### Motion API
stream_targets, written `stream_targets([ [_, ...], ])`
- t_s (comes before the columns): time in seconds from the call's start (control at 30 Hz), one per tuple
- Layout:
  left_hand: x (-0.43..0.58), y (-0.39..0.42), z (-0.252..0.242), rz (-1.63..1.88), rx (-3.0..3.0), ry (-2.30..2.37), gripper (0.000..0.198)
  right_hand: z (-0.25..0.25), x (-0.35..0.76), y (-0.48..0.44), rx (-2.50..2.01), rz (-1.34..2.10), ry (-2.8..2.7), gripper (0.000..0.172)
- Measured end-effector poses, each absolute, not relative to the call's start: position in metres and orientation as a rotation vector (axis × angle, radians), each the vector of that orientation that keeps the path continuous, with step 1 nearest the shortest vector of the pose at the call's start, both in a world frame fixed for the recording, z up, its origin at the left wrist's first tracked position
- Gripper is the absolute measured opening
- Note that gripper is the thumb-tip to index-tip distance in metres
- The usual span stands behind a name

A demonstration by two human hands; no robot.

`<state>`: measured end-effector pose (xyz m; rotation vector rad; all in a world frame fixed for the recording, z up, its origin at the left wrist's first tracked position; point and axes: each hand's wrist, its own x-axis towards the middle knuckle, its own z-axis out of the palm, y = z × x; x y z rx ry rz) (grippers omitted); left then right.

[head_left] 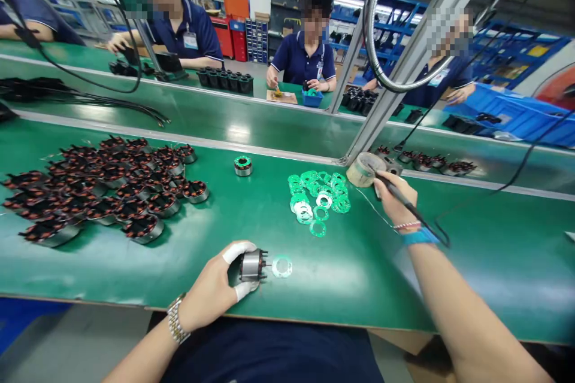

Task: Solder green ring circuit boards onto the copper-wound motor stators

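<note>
My left hand (220, 281), with white covers on thumb and finger, is closed round a motor stator (251, 266). The stator lies on its side, its dark pins facing right. Just right of it, a green ring-shaped circuit board (282, 267) rests on the table. My right hand (396, 198) grips a soldering iron (398, 192) like a pen. The iron's tip end is over a round, pale container or roll (360, 172); whether it touches is unclear. Several loose ring boards (318, 228) lie in a pile left of my right hand.
Many stators (142, 228) are heaped on the left of the green table (251, 215). One stator with a green ring on top (243, 166) stands apart. A metal post (381, 96) rises behind the pale container. Across the partition, several co-workers sit, with a blue bin (516, 111) at right.
</note>
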<state>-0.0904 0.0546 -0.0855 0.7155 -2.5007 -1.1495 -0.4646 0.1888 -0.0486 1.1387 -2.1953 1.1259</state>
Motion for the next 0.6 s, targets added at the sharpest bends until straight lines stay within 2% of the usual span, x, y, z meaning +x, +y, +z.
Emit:
stream_targets([
  [0.07, -0.09, 0.055, -0.084, -1.238, 0.734, -2.448, 0.044, -0.05, -0.431, 0.193, 1.236, 1.205, -2.201, 0.022],
  [0.13, -0.092, 0.056, -0.083, -1.374, 0.741, -2.359, 0.044, -0.052, -0.389, 0.2, 1.698, 1.286, -2.154, 0.015],
  [0.23, -0.097, 0.059, -0.081, -1.658, 0.685, -2.186, 0.045, -0.057, -0.337, 0.21, 2.358, 1.198, -1.961, 0.023],
  [0.33, -0.105, 0.065, -0.081, -1.855, 0.587, -2.086, 0.051, -0.063, -0.31, 0.211, 2.412, 1.26, -1.866, 0.023],
  [0.4, -0.11, 0.068, -0.082, -1.74, 0.574, -2.213, 0.055, -0.067, -0.302, 0.209, 2.214, 1.344, -1.932, 0.019],
  [0.53, -0.113, 0.073, -0.087, -1.052, 0.617, -2.606, 0.05, -0.076, -0.286, 0.203, 1.747, 1.487, -2.202, 0.021],
  [0.6, -0.11, 0.073, -0.088, -0.878, 0.645, -2.678, 0.051, -0.079, -0.278, 0.2, 1.61, 1.616, -2.337, 0.024],
])
